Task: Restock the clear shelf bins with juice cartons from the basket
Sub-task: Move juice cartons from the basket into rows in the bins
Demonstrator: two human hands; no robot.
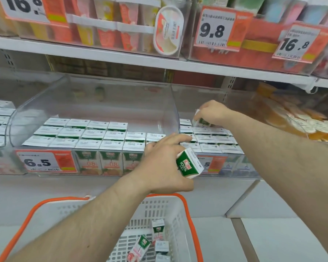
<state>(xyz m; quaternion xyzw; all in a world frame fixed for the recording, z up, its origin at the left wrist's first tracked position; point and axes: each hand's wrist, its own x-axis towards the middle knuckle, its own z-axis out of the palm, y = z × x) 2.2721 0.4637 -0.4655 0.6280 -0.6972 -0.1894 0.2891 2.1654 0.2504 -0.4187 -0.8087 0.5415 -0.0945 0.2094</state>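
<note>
Juice cartons fill two clear bins on the lower shelf (121, 184), standing in rows with white tops up. Largest item: middle bin (95, 110), its tall clear walls curving up; cartons packed along its near and left part, far right area bare. A "6.5" price tag (44, 162) sits on its front. Right bin (212, 140) just beside it, nearly full of cartons. Upper shelf (140, 59) carries other packaged goods and tags reading 9.8 and 16.8. Basket (159, 214), white with orange rim, near and low; a few loose cartons (158, 228) lie in its bottom. Left hand (165, 163) closed around one green-and-white carton (189, 163), tilted, held in front of the gap between the two bins. Right hand (212, 112) reaches farther, over the right bin, fingers pinching a second carton (202, 121) just above the far row.
</note>
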